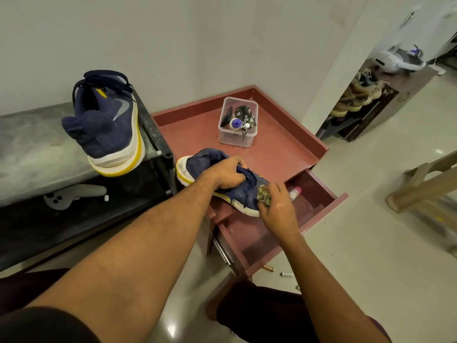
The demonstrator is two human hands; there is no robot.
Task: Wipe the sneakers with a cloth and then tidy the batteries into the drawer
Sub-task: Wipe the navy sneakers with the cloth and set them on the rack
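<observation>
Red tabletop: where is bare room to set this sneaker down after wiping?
Bare tabletop lies between the clear container and the left rim, and again between container and right rim. The drawer is bare at its near end; a bottle lies farther in. Crowded: the front edge, where the left hand grips the sneaker and the right hand holds the cloth.

The left hand (226, 173) grips a navy sneaker (205, 160) by its laces, holding it on the near edge of a maroon table (284, 149). The right hand (278, 209) presses a crumpled patterned cloth (264, 196) against the shoe's toe end. Below them the drawer (252, 238) stands open, a pink-capped bottle (294, 193) lying inside. A second sneaker (106, 125) rests on the black rack (37, 149) at left. A gold battery (268, 268) and a white battery (286, 274) lie on the floor near the drawer's front. A clear tub (235, 141) sits farther back on the table.
</observation>
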